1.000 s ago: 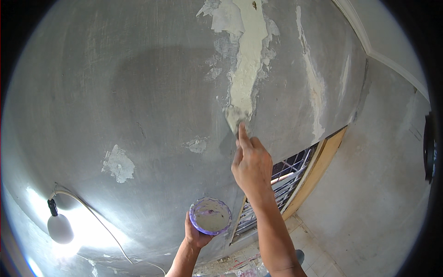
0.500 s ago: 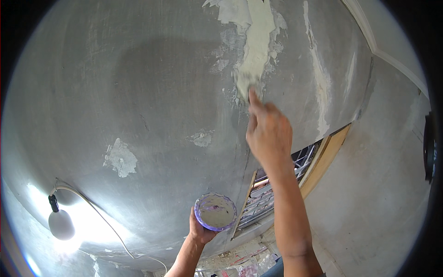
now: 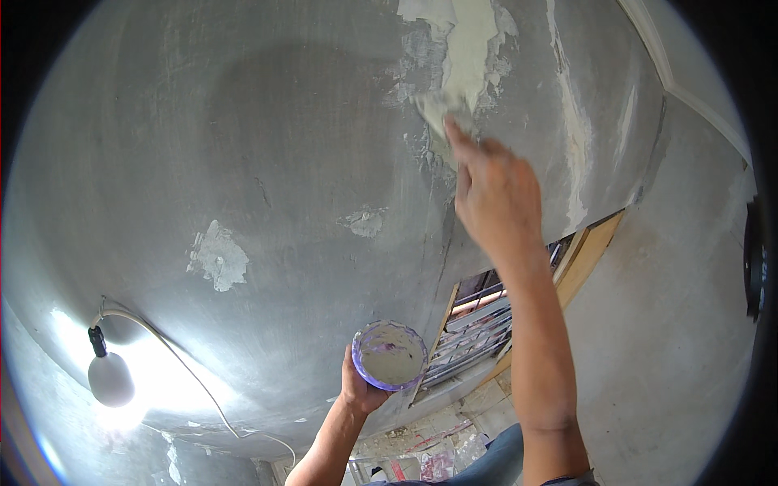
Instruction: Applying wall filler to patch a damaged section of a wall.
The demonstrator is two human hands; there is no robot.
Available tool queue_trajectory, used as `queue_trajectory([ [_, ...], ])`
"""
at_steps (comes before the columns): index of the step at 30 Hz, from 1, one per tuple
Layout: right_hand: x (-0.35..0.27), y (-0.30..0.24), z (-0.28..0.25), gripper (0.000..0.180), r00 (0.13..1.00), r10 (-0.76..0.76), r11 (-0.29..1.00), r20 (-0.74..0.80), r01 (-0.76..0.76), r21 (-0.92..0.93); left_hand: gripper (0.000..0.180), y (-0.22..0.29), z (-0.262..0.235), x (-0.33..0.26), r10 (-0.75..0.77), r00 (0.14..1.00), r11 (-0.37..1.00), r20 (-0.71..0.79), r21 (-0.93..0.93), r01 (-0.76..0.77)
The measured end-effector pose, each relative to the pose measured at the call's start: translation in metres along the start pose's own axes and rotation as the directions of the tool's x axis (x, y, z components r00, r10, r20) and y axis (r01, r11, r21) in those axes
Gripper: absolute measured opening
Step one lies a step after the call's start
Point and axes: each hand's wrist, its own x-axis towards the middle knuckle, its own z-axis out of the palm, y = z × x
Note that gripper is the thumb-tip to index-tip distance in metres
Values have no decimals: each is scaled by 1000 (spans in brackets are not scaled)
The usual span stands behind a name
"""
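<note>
My left hand [image 3: 362,392] grips a purple bowl [image 3: 356,374] from its left side and underneath. Pale putty [image 3: 392,358] coats the inside of the bowl, whose opening faces me. Higher up, my right hand [image 3: 504,198] is closed around a putty knife [image 3: 442,112], the index finger stretched along it. Motion smears the blade, and its handle is hidden in the hand. The knife is at the lower part of a broad strip of pale putty [image 3: 470,49] running down the grey wall [image 3: 308,154]; whether it touches cannot be made out.
Smaller putty patches [image 3: 219,256] and a long narrow streak [image 3: 574,130] mark the wall. A lit bulb [image 3: 110,379] hangs at lower left on a cable. Below my right forearm is a barred opening [image 3: 478,328] with a wooden frame [image 3: 585,257]. Stained floor tiles [image 3: 486,399] show below.
The view has shifted, so the wall marks sit farther up and right. My right hand and the putty knife have moved a little up along the strip. My left hand still holds the bowl.
</note>
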Motion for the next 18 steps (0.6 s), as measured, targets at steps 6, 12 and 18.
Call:
queue_trajectory([
  [6, -90, 3, 21, 46, 965, 6, 1000, 263, -2, -17, 77, 6, -13, -8, 12, 1000, 995, 25, -95, -10],
  [12, -26, 33, 7, 45, 998, 55, 998, -38, -55, 7, 84, 6, 6, -4, -13, 998, 1000, -58, 21, 14],
  [18, -12, 49, 30, 46, 996, 38, 999, -84, -35, 31, 68, -2, 2, -2, -11, 999, 993, 33, -119, 15],
])
